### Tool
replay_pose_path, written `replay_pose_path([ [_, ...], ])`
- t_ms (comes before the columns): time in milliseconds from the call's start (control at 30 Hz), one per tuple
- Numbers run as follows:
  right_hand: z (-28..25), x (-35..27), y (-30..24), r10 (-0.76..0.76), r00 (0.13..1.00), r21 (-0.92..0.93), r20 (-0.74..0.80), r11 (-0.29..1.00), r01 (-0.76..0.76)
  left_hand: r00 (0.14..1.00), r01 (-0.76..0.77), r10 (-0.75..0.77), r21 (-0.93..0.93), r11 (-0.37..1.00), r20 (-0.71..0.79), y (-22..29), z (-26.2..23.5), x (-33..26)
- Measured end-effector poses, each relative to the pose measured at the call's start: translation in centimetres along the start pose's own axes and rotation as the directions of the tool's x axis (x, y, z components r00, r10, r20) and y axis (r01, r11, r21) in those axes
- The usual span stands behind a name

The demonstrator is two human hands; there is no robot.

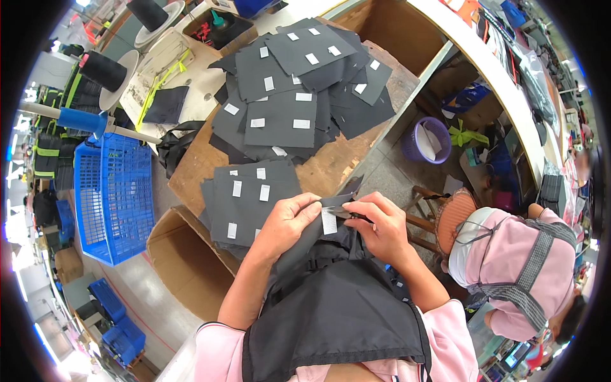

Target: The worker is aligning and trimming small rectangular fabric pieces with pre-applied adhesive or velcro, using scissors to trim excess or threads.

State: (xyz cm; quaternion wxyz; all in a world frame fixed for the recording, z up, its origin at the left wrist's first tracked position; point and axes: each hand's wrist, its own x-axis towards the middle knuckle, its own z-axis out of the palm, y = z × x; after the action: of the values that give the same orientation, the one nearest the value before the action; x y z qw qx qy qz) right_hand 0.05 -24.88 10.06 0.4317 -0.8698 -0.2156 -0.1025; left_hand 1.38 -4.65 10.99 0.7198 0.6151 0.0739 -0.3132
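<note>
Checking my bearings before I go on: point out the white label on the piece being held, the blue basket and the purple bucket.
white label (329,222): head view, middle of the tag.
blue basket (111,191): head view, mesh side wall.
purple bucket (415,130): head view, left rim.

A garment sewing workshop. Stacks of cut dark grey fabric panels with white labels (289,83) cover a worn wooden worktable (331,169). Large black thread cones (105,70), a blue plastic crate (111,194) and an open cardboard box (184,264) stand around it.
</note>
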Motion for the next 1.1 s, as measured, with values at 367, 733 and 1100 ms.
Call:
replay_pose_path([
  [367,0.5,0.2,-0.1,0.053,0.998,0.081,0.041,0.995,-0.056,0.999,0.031,-0.031,-0.015,0.999,0.008,-0.3,-0.7,0.1],
  [733,0.7,0.2,0.4,0.057,0.996,0.083,-0.072,0.995,-0.051,0.996,0.079,-0.074,-0.097,0.992,0.051,0.3,-0.9,0.1],
  [1100,-1.3,1.9,3.7,0.178,0.836,0.484,0.519,0.745,-0.459,0.996,0.015,-0.008,-0.081,0.997,0.086,0.3,-1.4,0.4],
])
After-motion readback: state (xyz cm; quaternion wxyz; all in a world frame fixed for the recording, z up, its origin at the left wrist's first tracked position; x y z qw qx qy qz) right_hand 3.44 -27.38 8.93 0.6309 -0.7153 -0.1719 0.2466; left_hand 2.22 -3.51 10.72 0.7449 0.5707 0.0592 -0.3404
